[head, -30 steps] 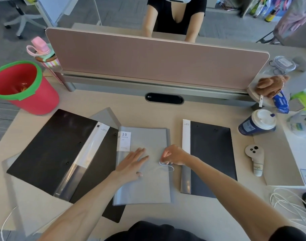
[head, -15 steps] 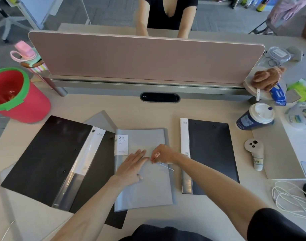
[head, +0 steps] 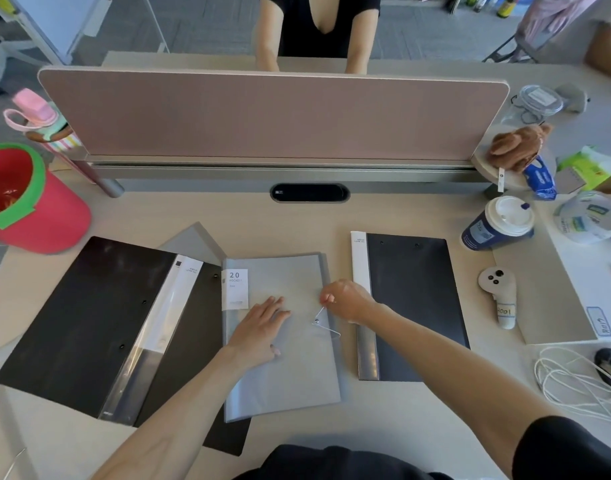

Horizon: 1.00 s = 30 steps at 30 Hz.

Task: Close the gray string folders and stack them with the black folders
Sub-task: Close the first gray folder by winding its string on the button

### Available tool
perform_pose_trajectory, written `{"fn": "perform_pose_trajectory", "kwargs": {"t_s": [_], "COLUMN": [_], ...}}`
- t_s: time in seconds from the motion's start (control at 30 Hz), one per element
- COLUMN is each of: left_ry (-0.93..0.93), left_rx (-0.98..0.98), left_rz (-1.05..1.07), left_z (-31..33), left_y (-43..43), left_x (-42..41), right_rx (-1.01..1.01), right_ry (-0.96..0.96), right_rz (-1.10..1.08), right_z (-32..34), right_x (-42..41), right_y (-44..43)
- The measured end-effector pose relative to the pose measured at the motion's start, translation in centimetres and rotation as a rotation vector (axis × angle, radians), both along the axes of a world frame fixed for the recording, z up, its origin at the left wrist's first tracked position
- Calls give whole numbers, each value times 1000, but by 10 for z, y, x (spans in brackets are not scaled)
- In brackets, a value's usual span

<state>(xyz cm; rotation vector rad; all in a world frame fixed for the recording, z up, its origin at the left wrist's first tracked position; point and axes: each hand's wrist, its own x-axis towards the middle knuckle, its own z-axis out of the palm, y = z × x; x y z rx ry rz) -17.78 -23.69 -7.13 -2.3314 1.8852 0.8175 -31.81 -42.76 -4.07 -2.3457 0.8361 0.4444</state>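
Observation:
A gray string folder [head: 290, 372] lies shut in the middle of the desk, a white "20" label at its upper left. My left hand [head: 260, 329] presses flat on its cover, fingers spread. My right hand [head: 345, 299] pinches the thin elastic string [head: 323, 320] near the folder's right edge and holds it taut above the button. A closed black folder [head: 415, 306] lies just to the right. An open black folder [head: 89, 317] lies on the left, over another gray folder [head: 196, 239] whose corner shows.
A red bucket [head: 30, 206] with a green rim stands at the far left. A lidded cup [head: 498, 223], a white controller [head: 500, 296] and white cables [head: 581, 386] sit on the right. A pink divider [head: 273, 116] runs across the back; a person sits behind it.
My right hand has lifted the string up and away from the cover, so it now stretches taut. My left hand stays flat on the folder.

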Motion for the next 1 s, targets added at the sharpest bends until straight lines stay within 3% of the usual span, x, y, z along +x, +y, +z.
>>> {"fn": "perform_pose_trajectory", "kwargs": {"t_s": [0.17, 0.43, 0.77, 1.0], "left_ry": [-41, -55, -52, -35], "left_rx": [25, 39, 34, 34], "left_rz": [-18, -21, -16, -7], "left_z": [1, 2, 3, 2], "left_y": [0, -1, 2, 1], "left_x": [-3, -3, -3, -2], "right_rx": [-139, -205, -255, -266], "right_ry": [99, 159, 168, 120], "right_rz": [276, 467, 574, 466], "right_z": [7, -2, -12, -13], "right_x": [-17, -26, 12, 26], "right_y": [6, 25, 41, 37]}}
